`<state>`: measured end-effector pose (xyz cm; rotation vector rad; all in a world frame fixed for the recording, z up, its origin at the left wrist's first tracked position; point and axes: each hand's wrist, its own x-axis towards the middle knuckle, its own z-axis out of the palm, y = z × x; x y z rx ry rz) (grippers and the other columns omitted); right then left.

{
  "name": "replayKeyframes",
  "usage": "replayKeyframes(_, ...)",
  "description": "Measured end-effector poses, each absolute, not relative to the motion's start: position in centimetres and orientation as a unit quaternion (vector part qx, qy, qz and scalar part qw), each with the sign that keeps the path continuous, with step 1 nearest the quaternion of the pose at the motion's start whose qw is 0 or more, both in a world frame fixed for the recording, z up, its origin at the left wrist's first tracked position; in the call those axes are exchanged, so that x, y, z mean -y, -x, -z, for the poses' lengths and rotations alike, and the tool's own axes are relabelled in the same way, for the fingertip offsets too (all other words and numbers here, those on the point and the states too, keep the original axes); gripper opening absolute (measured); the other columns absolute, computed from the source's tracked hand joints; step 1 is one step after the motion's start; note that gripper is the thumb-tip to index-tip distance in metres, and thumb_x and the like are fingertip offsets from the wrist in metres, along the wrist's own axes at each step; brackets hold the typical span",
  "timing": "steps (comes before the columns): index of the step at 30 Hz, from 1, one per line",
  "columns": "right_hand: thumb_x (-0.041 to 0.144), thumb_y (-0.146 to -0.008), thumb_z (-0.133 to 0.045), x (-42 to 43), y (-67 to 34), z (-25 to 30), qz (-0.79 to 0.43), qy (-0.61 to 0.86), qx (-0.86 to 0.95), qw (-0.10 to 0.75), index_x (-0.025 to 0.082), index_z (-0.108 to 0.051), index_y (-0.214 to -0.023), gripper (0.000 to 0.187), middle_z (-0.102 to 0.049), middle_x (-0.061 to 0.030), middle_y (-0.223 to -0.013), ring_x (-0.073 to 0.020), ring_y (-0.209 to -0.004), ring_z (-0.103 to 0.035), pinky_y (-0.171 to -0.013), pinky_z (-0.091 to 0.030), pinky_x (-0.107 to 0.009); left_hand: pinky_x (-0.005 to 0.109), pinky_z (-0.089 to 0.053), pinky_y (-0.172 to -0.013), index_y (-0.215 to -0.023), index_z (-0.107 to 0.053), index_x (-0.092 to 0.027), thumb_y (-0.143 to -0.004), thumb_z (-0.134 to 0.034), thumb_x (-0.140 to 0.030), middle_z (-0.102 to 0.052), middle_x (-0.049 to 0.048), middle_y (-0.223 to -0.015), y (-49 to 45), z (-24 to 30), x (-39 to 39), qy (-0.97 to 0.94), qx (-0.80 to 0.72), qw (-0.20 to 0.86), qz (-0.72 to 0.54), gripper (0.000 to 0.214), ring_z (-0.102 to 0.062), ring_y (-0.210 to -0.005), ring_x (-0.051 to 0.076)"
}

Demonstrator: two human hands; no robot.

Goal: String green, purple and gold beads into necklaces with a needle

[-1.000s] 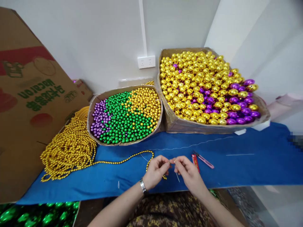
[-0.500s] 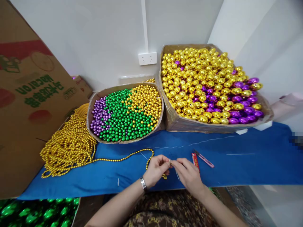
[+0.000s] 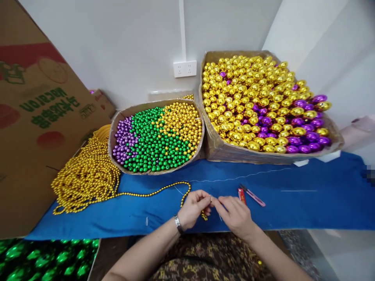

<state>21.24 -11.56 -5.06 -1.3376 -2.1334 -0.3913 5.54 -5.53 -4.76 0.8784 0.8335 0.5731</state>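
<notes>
My left hand (image 3: pixel 195 208), with a metal bracelet at the wrist, is closed in a pinch at the end of a gold bead strand (image 3: pixel 152 194). The strand runs behind its fingers, and a short tail of gold beads (image 3: pixel 204 216) hangs out below them. My right hand (image 3: pixel 236 215) meets it fingertip to fingertip, closed in a pinch on fine white thread (image 3: pixel 220 217) that shows beneath its fingers. A tiny loop of this thread seems to stand between the two hands; the fingertips partly hide it.
A heap of gold bead strands (image 3: pixel 84 179) lies left, beside a tall carton (image 3: pixel 26 128). Behind stand a box (image 3: pixel 155 174) of purple, green and gold beads and a larger box (image 3: pixel 234 154) of gold and purple ones. Pink-handled snips (image 3: pixel 253 196) and a red packet (image 3: pixel 241 195) rest on blue cloth (image 3: pixel 293 210).
My right index finger has stretched out toward the left fingertips, and the right hand has turned slightly. The left hand keeps its pinch. The whole view has shifted a little.
</notes>
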Motion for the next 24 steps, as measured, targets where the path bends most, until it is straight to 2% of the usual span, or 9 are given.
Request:
replayKeyframes(6,0.018,-0.093,-0.043,11.4,-20.4,4.6,0.08,0.574,0.757,0.303,0.017,-0.059,-0.086,0.017,-0.061,-0.0054,-0.078,-0.0135,-0.069,-0.058,-0.066,-0.042,-0.025,0.02,-0.043,-0.05,-0.075,-0.054,-0.013,-0.072,-0.064,-0.051,-0.06,0.0019,-0.068,-5.5,4.3,5.6,-0.468,-0.382,0.745,-0.284,0.04,-0.05,-0.052,0.007)
replayKeyframes(9,0.02,-0.095,-0.036,11.3,-20.3,3.7,-0.033,0.593,0.744,0.306,0.019,-0.055,-0.085,0.022,-0.058,-0.0032,-0.078,-0.012,-0.068,-0.058,-0.063,-0.045,-0.022,0.021,-0.044,-0.053,-0.076,-0.054,-0.014,-0.077,-0.059,-0.051,-0.06,0.002,-0.07,-5.2,4.3,5.5,-0.523,-0.371,0.717,-0.273,0.038,-0.051,-0.056,0.008)
replayKeyframes(12,0.023,-0.095,-0.035,11.3,-20.5,3.1,-0.131,0.6,0.727,0.308,0.021,-0.054,-0.085,0.021,-0.057,-0.0036,-0.08,-0.0138,-0.07,-0.058,-0.064,-0.047,-0.024,0.021,-0.044,-0.054,-0.077,-0.054,-0.014,-0.078,-0.057,-0.051,-0.061,0.0021,-0.07,-4.8,4.4,5.3,-0.562,-0.359,0.699,-0.256,0.037,-0.051,-0.056,0.008)
replayKeyframes(20,0.026,-0.095,-0.035,10.9,-21.1,3.1,-0.142,0.589,0.734,0.306,0.021,-0.057,-0.088,0.023,-0.06,-0.0049,-0.082,-0.0151,-0.074,-0.059,-0.068,-0.048,-0.026,0.021,-0.044,-0.052,-0.075,-0.052,-0.014,-0.075,-0.06,-0.054,-0.061,0.0023,-0.068,-4.9,4.7,5.1,-0.53,-0.358,0.725,-0.254,0.04,-0.05,-0.052,0.008)
replayKeyframes(24,0.029,-0.095,-0.037,11.2,-21.3,2.8,-0.121,0.579,0.736,0.329,0.02,-0.057,-0.107,0.025,-0.064,-0.0059,-0.09,-0.0143,-0.077,-0.062,-0.07,-0.049,-0.025,0.021,-0.043,-0.052,-0.075,-0.052,-0.015,-0.075,-0.059,-0.054,-0.06,0.0013,-0.068,-5.1,4.6,5.2,-0.521,-0.378,0.713,-0.277,0.04,-0.05,-0.054,0.008)
